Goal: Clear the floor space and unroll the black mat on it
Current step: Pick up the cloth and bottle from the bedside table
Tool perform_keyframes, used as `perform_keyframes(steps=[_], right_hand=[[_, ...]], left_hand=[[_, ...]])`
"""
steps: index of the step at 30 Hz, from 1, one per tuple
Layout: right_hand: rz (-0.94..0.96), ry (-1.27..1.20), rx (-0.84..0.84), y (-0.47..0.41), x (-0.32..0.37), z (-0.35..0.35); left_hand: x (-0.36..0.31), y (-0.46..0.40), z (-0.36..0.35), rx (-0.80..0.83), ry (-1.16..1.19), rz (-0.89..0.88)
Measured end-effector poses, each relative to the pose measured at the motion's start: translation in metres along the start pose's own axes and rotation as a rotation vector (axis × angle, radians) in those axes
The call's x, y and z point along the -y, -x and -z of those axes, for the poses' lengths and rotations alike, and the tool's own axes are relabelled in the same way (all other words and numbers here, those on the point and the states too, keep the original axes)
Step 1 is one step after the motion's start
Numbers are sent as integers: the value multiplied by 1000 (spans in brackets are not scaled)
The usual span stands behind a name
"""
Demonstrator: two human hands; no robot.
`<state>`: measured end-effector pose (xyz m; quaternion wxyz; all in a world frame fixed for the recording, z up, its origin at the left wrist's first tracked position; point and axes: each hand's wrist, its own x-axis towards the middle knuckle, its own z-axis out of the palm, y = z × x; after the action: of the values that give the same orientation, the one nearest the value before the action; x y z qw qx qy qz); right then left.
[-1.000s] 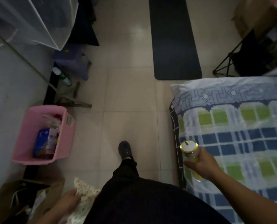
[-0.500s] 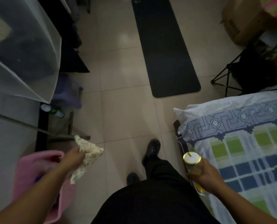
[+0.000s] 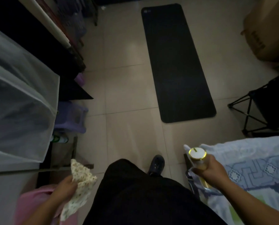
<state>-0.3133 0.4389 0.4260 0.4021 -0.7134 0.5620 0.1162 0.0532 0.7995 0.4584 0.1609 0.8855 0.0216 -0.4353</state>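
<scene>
While the black mat [image 3: 177,62] lay unrolled lengthwise away from the person, the left hand [image 3: 65,187] gripped a patterned cloth [image 3: 80,181] and the right hand [image 3: 212,169] a gold-lidded bottle [image 3: 198,157].

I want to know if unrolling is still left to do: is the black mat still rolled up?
No, the black rectangular mat lies fully unrolled and flat on the beige tiled floor, all four rounded corners showing.

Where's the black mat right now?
In the head view the black mat lies flat on the tiled floor, ahead and slightly right, between the dark shelving on the left and a cardboard box on the right.
</scene>
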Motion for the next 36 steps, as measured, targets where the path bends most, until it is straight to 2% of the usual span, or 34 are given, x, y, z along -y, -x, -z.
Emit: perform_keyframes(steps=[4,10,15,18,21,29,36], right_hand=[[-50,-84,26,-67,62,20],[-91,-171,48,-151,150,21],[-175,-122,44,-187,198,22],[-233,-116,47,-212,221,26],[-270,-171,11,-246,240,30],[-256,-287,37,-380,285,32],[-254,-392,46,-536,288,-25]], left_hand=[[-36,-29,28,99,-26,36],[-108,-127,64,191,-120,103],[-229,-202,98,195,-217,-34],[-313,-241,113,201,-191,-147],[-388,-276,118,207,-237,-232],[-521,-374,89,254,-187,-207],[-582,-499,-23,285,-146,-190]])
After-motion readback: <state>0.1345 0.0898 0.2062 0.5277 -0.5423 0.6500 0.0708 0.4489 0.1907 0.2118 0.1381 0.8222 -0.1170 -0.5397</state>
